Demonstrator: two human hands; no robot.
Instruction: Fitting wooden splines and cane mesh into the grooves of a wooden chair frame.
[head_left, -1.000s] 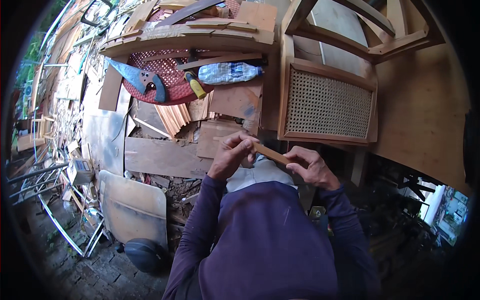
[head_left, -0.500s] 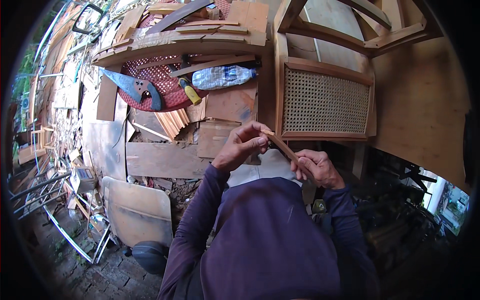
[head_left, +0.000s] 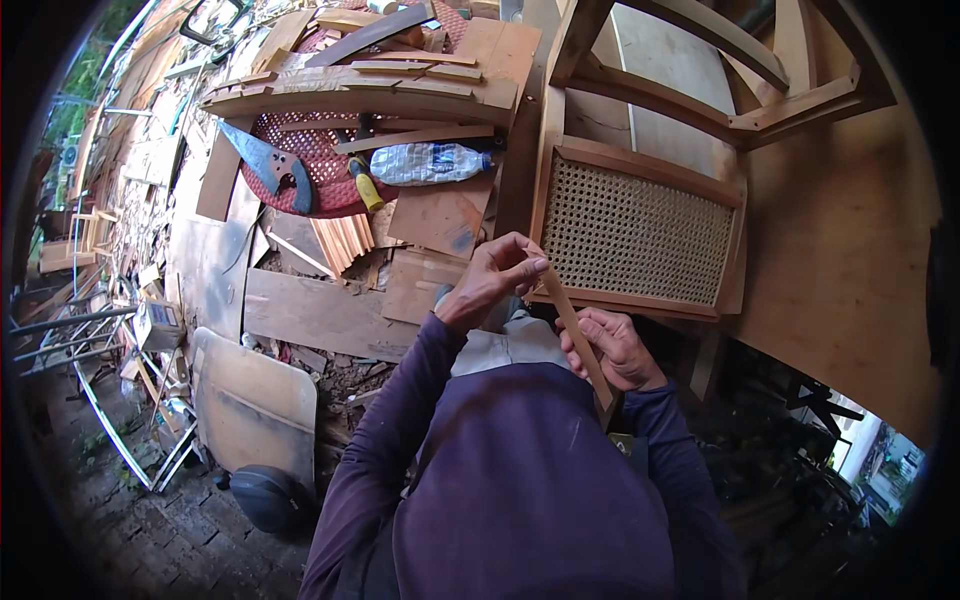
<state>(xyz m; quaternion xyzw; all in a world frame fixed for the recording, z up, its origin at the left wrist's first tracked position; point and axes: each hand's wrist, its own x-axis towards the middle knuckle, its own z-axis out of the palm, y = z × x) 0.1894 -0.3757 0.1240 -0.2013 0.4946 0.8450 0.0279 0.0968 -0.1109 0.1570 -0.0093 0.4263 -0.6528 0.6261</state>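
Observation:
A thin wooden strip (head_left: 571,318) slants between my two hands above my lap. My left hand (head_left: 495,281) pinches its upper end between thumb and fingertips. Lower down, my right hand (head_left: 614,349) is closed round the strip, whose bottom end sticks out past the palm. Just beyond the strip lies a wooden frame filled with woven cane (head_left: 635,232), close to my hands but apart from them.
Ahead left, a red woven seat (head_left: 322,187) holds a handsaw (head_left: 268,171), a yellow-handled tool (head_left: 366,187) and a plastic bottle (head_left: 430,163). Wood offcuts lie around it. Chair framing (head_left: 660,95) rises at the far right beside a plywood sheet (head_left: 840,250).
The strip has turned to a steeper slant and more of its broad face shows. My right hand has moved slightly left. The whole view has tilted a little.

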